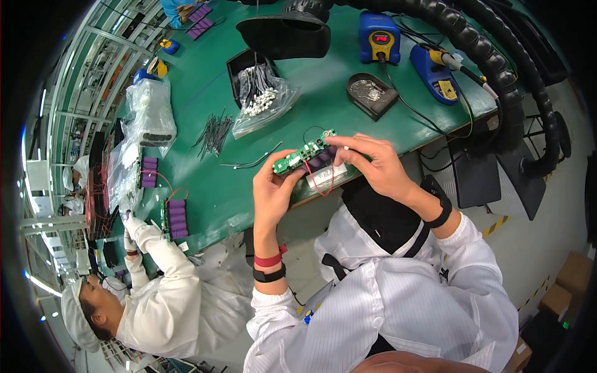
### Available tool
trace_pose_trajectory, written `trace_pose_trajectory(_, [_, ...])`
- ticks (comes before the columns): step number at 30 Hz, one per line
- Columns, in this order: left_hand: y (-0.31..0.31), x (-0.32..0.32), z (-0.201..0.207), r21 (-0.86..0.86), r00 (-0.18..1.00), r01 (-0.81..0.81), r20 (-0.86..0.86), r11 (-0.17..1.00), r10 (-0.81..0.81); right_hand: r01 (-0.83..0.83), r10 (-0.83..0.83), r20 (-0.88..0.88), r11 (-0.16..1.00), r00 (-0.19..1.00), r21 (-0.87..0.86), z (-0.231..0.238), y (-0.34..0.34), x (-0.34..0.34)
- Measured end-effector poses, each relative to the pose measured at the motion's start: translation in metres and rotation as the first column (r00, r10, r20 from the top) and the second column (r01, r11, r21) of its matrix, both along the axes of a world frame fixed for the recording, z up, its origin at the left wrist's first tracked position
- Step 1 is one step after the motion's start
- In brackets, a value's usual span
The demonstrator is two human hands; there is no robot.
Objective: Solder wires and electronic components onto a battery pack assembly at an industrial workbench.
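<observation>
At the left hand (271, 189): fingers closed around the lower-left end of the board (303, 155), thumb on the near side, forefinger on the far side.
At the right hand (376, 163): forefinger extended left to the board's upper-right end; thumb just below it, gap narrow. A small white piece (346, 148) shows beside the fingertips; whether it is pinched cannot be told.
Board position: between the two hands, near the surface's (217, 193) near edge; whether it rests on the surface or is lifted cannot be told.
Board long axis: slanted, from lower left at the left fingers to upper right at the right fingertips.
Governing relation: the board's upper-right end lies directly left of the right fingers, which are the nearer to that end; the left fingers grip the opposite end.
Cells (321, 160): purple, along the board's near side, partly hidden by it.
Red wire (318, 186): looped from the board toward the person, between the hands.
Black wire (305, 132): small loop beyond the board's upper-right half.
Loose leads (255, 163): on the surface, left of the board, near the left fingers.
Bag (245, 128): clear, with white-tipped leads, beyond the board and to the left.
Tin tray (371, 93): beyond the right hand.
Iron stand (435, 74): farther out, to the right.
</observation>
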State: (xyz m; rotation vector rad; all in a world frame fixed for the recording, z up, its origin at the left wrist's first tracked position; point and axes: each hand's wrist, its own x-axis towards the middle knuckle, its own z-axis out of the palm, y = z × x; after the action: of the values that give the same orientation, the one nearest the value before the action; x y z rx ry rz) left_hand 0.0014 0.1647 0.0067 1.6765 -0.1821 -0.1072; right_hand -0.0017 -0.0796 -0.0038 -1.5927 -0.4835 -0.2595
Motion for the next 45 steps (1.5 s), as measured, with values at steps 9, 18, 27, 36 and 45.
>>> trace_pose_trajectory(9, [0.004,0.008,-0.001,-0.036,0.999,0.030,-0.025,0.999,-0.030,-0.014,0.039,-0.172,0.990,0.984,0.139,0.006,0.011,0.005])
trace_pose_trajectory(18, [0.007,0.013,0.004,-0.126,0.989,0.101,0.119,0.987,-0.086,0.263,-0.168,0.375,0.939,0.912,-0.220,0.012,0.020,0.015])
trace_pose_trajectory(27, [0.002,0.034,0.039,0.120,0.977,0.192,0.071,0.974,-0.201,0.294,-0.165,0.423,0.920,0.891,-0.260,0.004,0.017,0.007])
trace_pose_trajectory(36, [-0.018,0.062,0.046,0.100,0.978,0.194,-0.097,0.976,-0.185,0.294,-0.182,0.391,0.923,0.902,-0.250,0.006,0.013,0.006])
trace_pose_trajectory(45, [-0.023,0.059,0.039,0.093,0.994,0.100,-0.061,0.991,-0.094,0.295,-0.140,0.483,0.919,0.864,-0.260,0.009,0.015,0.013])
